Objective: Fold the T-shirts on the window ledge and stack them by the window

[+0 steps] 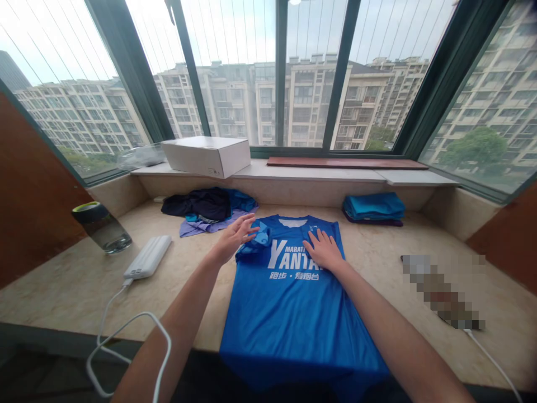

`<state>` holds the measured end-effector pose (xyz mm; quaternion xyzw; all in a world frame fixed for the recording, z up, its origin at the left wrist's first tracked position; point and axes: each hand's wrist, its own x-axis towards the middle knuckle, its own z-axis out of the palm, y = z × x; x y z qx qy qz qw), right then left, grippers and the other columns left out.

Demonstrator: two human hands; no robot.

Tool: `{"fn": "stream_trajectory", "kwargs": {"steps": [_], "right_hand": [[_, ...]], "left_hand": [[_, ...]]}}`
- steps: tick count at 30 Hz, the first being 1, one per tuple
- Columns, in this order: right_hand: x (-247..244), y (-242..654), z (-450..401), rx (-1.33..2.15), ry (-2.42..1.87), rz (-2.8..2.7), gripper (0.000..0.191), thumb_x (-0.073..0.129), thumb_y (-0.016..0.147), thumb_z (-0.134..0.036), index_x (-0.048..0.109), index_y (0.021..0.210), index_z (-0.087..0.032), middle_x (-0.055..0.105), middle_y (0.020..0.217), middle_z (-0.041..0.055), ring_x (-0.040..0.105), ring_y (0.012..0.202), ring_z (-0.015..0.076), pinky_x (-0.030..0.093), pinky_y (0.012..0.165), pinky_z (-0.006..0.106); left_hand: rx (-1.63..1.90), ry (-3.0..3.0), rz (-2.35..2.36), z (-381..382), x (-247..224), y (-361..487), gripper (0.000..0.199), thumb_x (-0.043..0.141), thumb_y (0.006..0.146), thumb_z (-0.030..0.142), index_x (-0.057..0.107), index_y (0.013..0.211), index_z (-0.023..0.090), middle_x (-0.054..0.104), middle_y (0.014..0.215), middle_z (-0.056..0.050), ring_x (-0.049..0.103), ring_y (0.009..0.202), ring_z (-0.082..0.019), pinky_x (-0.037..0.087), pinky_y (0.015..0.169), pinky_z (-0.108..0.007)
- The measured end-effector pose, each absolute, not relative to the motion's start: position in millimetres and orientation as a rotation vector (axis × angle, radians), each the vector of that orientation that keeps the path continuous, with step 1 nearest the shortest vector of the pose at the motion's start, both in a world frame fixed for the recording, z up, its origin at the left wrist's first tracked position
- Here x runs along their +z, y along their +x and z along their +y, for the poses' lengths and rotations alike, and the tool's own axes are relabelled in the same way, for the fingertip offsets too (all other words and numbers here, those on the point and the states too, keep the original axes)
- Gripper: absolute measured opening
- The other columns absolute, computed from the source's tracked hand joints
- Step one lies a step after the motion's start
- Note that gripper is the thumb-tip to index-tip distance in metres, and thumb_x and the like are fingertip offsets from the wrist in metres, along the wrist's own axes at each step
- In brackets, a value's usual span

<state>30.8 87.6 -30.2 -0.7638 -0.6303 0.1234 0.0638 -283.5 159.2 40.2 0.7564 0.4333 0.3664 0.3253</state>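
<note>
A blue T-shirt (277,313) with white lettering lies spread on the stone counter, its collar toward the window and its hem hanging over the front edge. My right hand (324,251) rests flat on the chest, fingers spread, covering part of the print. At the shirt's left shoulder, my left hand (234,239) is raised with its fingers stretched out, beside the bunched, lighter blue sleeve (262,234). Whether its fingertips touch that sleeve I cannot tell.
Crumpled dark and purple clothes (197,204) lie behind my left hand; folded blue clothes (373,207) sit back right. Left are a bottle (103,226) and a white power bank (149,256) with a cable. A white box (205,155) stands on the sill. A pixelated object (442,291) lies right.
</note>
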Motion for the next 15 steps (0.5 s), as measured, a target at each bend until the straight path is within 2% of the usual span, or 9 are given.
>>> {"fn": "stream_trajectory", "kwargs": {"steps": [2, 4, 7, 9, 12, 15], "right_hand": [[-29.6, 31.1, 87.2, 0.378, -2.299, -1.905, 0.078, 0.016, 0.102, -0.068, 0.022, 0.165, -0.022, 0.013, 0.172, 0.0112, 0.010, 0.159, 0.0307, 0.007, 0.126, 0.050], [-29.2, 31.5, 86.9, 0.384, -2.293, -1.905, 0.079, 0.016, 0.101, -0.068, 0.022, 0.165, -0.022, 0.012, 0.172, 0.0108, 0.009, 0.159, 0.0307, 0.007, 0.126, 0.050], [-29.2, 31.8, 87.0, 0.391, -2.290, -1.902, 0.079, 0.016, 0.101, -0.069, 0.022, 0.165, -0.022, 0.012, 0.173, 0.0100, 0.009, 0.159, 0.0307, 0.007, 0.127, 0.050], [-29.3, 31.8, 87.3, 0.392, -2.288, -1.898, 0.079, 0.016, 0.101, -0.068, 0.022, 0.165, -0.022, 0.013, 0.173, 0.0100, 0.009, 0.159, 0.0307, 0.007, 0.127, 0.050], [-29.2, 31.6, 87.6, 0.393, -2.281, -1.895, 0.079, 0.016, 0.101, -0.068, 0.022, 0.165, -0.022, 0.013, 0.173, 0.0102, 0.009, 0.159, 0.0307, 0.007, 0.127, 0.050], [-29.0, 31.3, 87.7, 0.395, -2.279, -1.892, 0.078, 0.017, 0.102, -0.067, 0.023, 0.164, -0.021, 0.013, 0.172, 0.0108, 0.009, 0.159, 0.0309, 0.006, 0.126, 0.050]], "left_hand": [[0.965, 1.989, 1.068, 160.0, 42.6, -281.1, 0.058, 0.031, 0.104, 0.053, 0.051, 0.145, 0.017, 0.068, 0.133, -0.016, 0.073, 0.108, -0.024, 0.058, 0.092, -0.040], [0.904, 2.092, 1.151, 160.3, 40.4, -281.7, 0.058, 0.040, 0.099, 0.056, 0.060, 0.135, 0.015, 0.072, 0.124, -0.016, 0.072, 0.107, -0.028, 0.057, 0.095, -0.046], [0.740, 2.228, 1.221, 155.1, 30.3, -284.4, 0.048, 0.062, 0.084, 0.058, 0.074, 0.110, 0.019, 0.076, 0.116, -0.014, 0.068, 0.113, -0.035, 0.050, 0.105, -0.050], [0.622, 2.312, 1.239, 148.1, 23.3, -285.9, 0.044, 0.069, 0.078, 0.055, 0.077, 0.104, 0.021, 0.076, 0.115, -0.014, 0.067, 0.115, -0.038, 0.047, 0.107, -0.049], [0.484, 2.402, 1.259, 136.0, 19.8, -288.5, 0.047, 0.072, 0.075, 0.052, 0.078, 0.109, 0.021, 0.077, 0.111, -0.015, 0.068, 0.109, -0.039, 0.050, 0.100, -0.047], [0.383, 2.460, 1.244, 124.9, 27.9, -292.6, 0.042, 0.070, 0.077, 0.050, 0.079, 0.107, 0.021, 0.078, 0.099, -0.013, 0.070, 0.099, -0.036, 0.051, 0.092, -0.043]]}}
